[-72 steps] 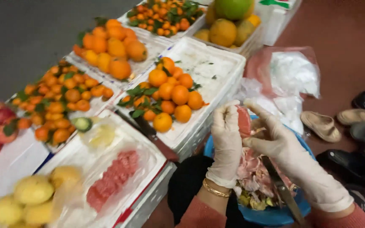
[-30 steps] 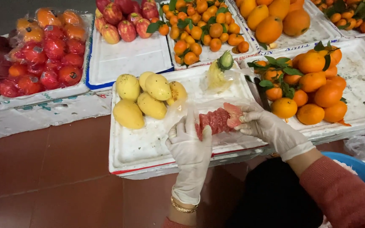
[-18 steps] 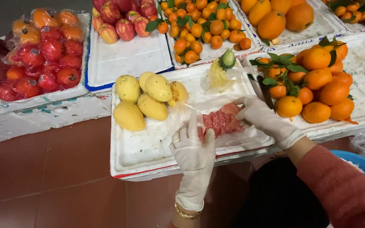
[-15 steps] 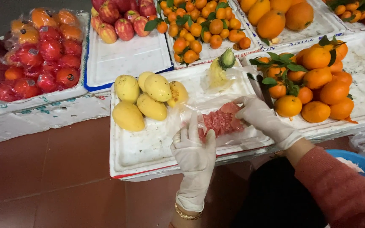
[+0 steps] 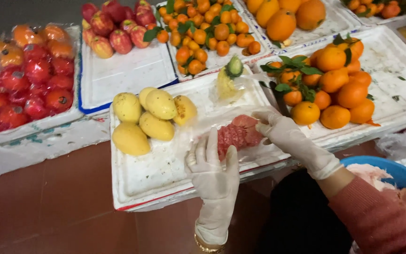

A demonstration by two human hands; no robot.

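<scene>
Peeled pink pomelo flesh [image 5: 238,134] lies on clear plastic wrap on a white foam tray [image 5: 151,174]. My left hand [image 5: 214,173], in a white glove, rests flat with fingers apart just left of and below the flesh, touching the wrap. My right hand [image 5: 283,134], also gloved, touches the right end of the flesh with its fingertips. Several yellow mangoes [image 5: 149,117] sit at the tray's far left part.
Oranges with leaves [image 5: 330,80] fill the tray on the right. Small tangerines [image 5: 205,35], red apples [image 5: 113,28] and wrapped red fruit [image 5: 29,77] lie behind. A wrapped pineapple piece [image 5: 229,80] sits beyond the pomelo. A blue basin [image 5: 395,171] holds peel, lower right.
The pomelo flesh went from being held over the blue basin to lying on the foam tray. My left hand slid down and flattened beside it.
</scene>
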